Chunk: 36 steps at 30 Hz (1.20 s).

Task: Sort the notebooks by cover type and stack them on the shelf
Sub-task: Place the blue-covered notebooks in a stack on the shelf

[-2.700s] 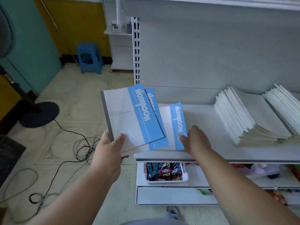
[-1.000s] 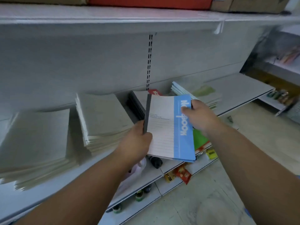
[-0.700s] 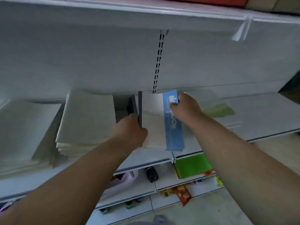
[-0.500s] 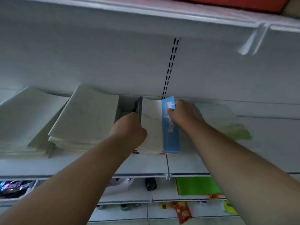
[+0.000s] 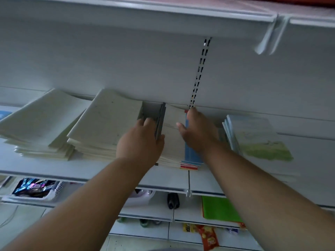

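Note:
The blue-striped notebooks (image 5: pixel 172 142) lie flat on top of a stack (image 5: pixel 188 166) with red and blue edges on the white shelf (image 5: pixel 54 171). My left hand (image 5: pixel 139 144) grips their dark spine at the left edge. My right hand (image 5: pixel 197 134) covers the blue stripe on the right, thumb on the cover and fingers along the edge. Left of them are two stacks of plain cream notebooks (image 5: pixel 107 122) (image 5: pixel 41 118). To the right sits a stack with green landscape covers (image 5: pixel 257 138).
An upper shelf (image 5: pixel 163 13) overhangs close above. On the lower shelves are a white basket of wrapped sweets (image 5: pixel 34 189), a dark object (image 5: pixel 173 200), a green packet (image 5: pixel 219 209) and snack packets (image 5: pixel 208 234).
Both hands carried the blue notebooks from the left end of the shelf to this stack, pushed them in toward the back wall and laid them down on it.

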### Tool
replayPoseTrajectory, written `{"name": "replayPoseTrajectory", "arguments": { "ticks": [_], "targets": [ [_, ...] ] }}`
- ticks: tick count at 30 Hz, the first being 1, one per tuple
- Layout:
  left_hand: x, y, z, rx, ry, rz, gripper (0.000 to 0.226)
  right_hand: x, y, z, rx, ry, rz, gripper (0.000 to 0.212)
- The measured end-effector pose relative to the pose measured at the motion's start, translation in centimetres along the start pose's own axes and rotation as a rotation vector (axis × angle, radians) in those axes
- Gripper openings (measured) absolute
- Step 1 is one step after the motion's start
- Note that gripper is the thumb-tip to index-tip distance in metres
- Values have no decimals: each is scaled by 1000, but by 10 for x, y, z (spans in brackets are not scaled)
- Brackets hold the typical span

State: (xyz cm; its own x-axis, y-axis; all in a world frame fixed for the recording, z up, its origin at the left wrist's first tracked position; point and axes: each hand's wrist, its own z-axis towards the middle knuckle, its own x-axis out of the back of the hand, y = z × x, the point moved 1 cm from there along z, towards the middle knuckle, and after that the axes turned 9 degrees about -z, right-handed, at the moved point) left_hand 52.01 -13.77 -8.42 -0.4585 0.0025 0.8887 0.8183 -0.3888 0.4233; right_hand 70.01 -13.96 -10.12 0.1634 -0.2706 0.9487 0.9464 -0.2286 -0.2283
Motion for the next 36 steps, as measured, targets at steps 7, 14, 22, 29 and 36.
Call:
{"name": "replayPoseTrajectory", "arguments": {
  "ticks": [7, 14, 22, 29, 36],
  "targets": [
    [64, -96, -64, 65, 138, -278, 16, 13, -119, -47, 211, 106, 109, 27],
    [145, -265, -135, 206, 213, -274, 9, -5, -305, -85, 337, 137, 302, 23],
    [231, -419, -189, 360, 389, -287, 7, -42, -475, -80, 453, 16, 378, 24],
    [240, -500, -148, 459, 389, -316, 10, -96, -558, -18, 474, -6, 354, 23],
    [261, -567, -101, 504, 290, -350, 7, -144, -616, 31, 377, -155, 293, 27]
  ]
}}
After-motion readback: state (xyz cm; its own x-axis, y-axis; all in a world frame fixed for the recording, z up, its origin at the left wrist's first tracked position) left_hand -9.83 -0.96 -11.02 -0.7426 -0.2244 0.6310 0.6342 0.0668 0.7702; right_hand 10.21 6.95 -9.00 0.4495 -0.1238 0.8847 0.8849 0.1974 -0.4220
